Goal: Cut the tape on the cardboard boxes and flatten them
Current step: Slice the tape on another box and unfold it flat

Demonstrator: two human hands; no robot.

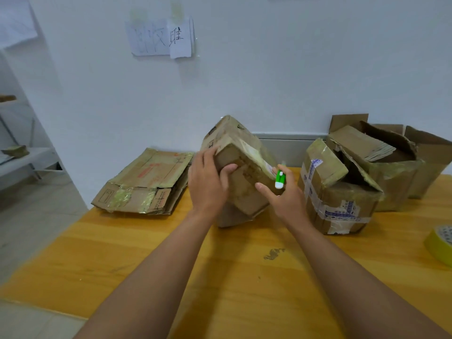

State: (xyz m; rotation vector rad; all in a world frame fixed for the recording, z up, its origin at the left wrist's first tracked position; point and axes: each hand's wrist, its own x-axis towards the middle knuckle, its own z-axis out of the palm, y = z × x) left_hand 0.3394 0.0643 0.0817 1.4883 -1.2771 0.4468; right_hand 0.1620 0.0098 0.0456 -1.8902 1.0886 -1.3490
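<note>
Item, worktop [244, 277]: yellow wood, carrying all that follows. Item, open carton [401, 167] at the far right, torn, with folded cardboard inside. Item, flattened boxes [144, 182] stacked at the far left, which we take as done. Item, taped box [337, 192] right of centre, sealed with printed tape and with a smaller parcel leaning on top; we judge it waiting its turn. Item, the box in hand [242, 167]: tipped on a corner at the centre, long axis rising away from us toward the wall, taped seam facing right. Item, our left hand [208, 182]: fingers curled over the box's near upper edge, thumb pressed on its face, steadying it. Item, our right hand [286, 199]: grip closed round a green-and-white cutter [280, 178], forefinger extended onto the cardboard. The cutter's tip sits just at the seam, so the tape lies directly left of and touching that grip; the right hand is nearer. Item, yellow tape roll [440, 243] at the right edge.
</note>
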